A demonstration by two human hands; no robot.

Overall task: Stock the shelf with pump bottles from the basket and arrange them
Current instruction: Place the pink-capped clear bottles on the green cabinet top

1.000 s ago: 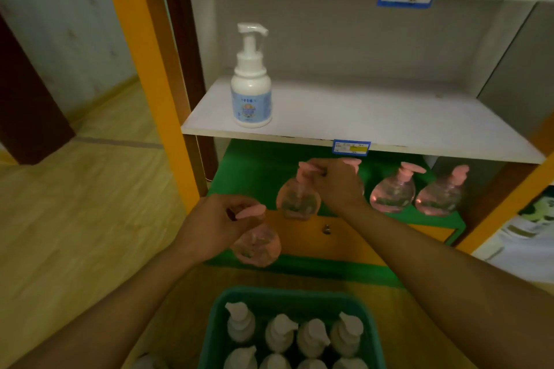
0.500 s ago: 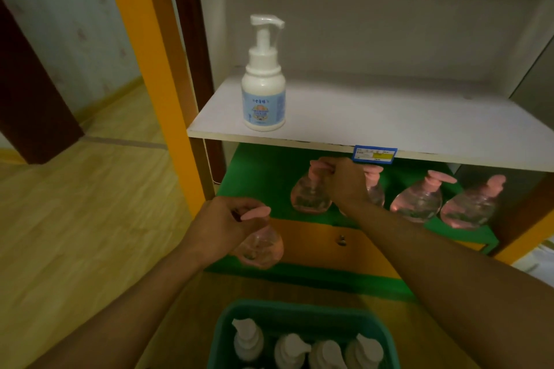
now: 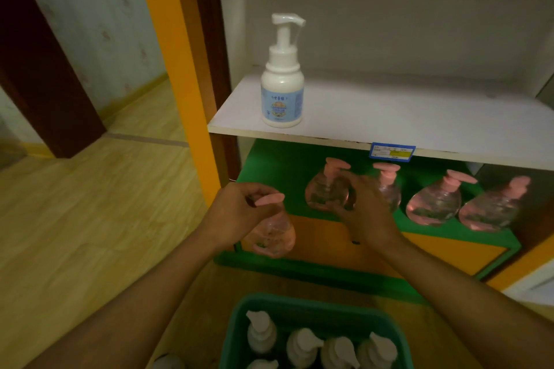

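- I see the left hand (image 3: 236,213) clenched round the neck of a clear pink-pump bottle (image 3: 274,237), held in the air left of the green shelf (image 3: 299,159).
- The right hand (image 3: 364,213) grasps a second pink-pump bottle (image 3: 325,189) standing on that shelf.
- Three like bottles stand to its right.
- The basket (image 3: 239,326) of white bottles sits below the shelf.

White shelf (image 3: 389,117) with one white pump bottle (image 3: 281,93); green shelf (image 3: 278,165) with four pink-capped bottles (image 3: 433,204).
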